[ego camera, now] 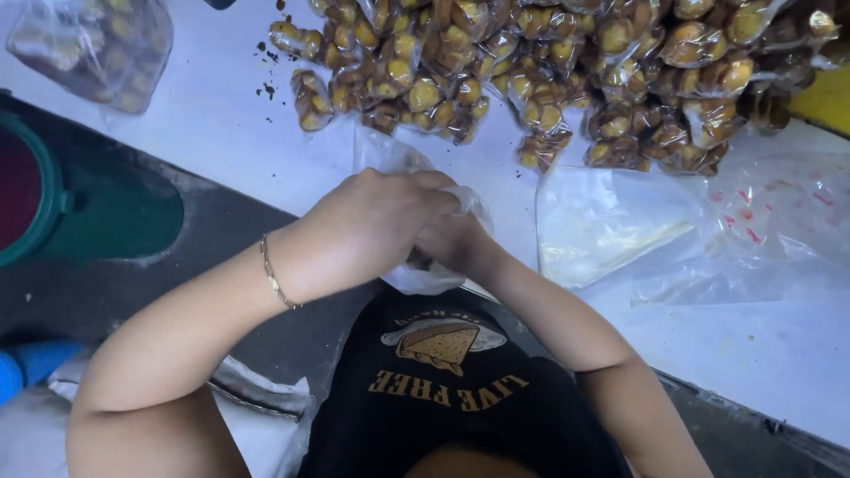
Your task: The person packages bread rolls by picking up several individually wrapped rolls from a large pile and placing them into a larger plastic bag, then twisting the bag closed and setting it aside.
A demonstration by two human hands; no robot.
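Item: one small clear plastic bag (425, 276), held at the near edge of the white desk (212, 115), just above the person's lap. Left hand (367, 221) is curled closed over the bag's top, knuckles up, with a thin gold bracelet (276, 274) at the wrist; right hand (452, 243) sits largely hidden beneath the left, seemingly pinching the same film — its exact grip cannot be told. Contents of the bag are mostly hidden. Handling, as judged: the film is thin, soft and slippery, light in itself, prone to crumple or tear; best taken by the gathered neck rather than the sagging belly. Behind the hands lies a large heap of filled snack packets (549, 71), brown and yellow pieces in clear wrap, with crumbs scattered to its left. To the right lie flat empty plastic bags (620, 221), some with red print. Far left, another filled bag (88, 44). Open room: bare desk to the left of the heap and at near right — the desk edge runs diagonally, close under the forearms. A green bin (35, 195) stands on the floor to the left.
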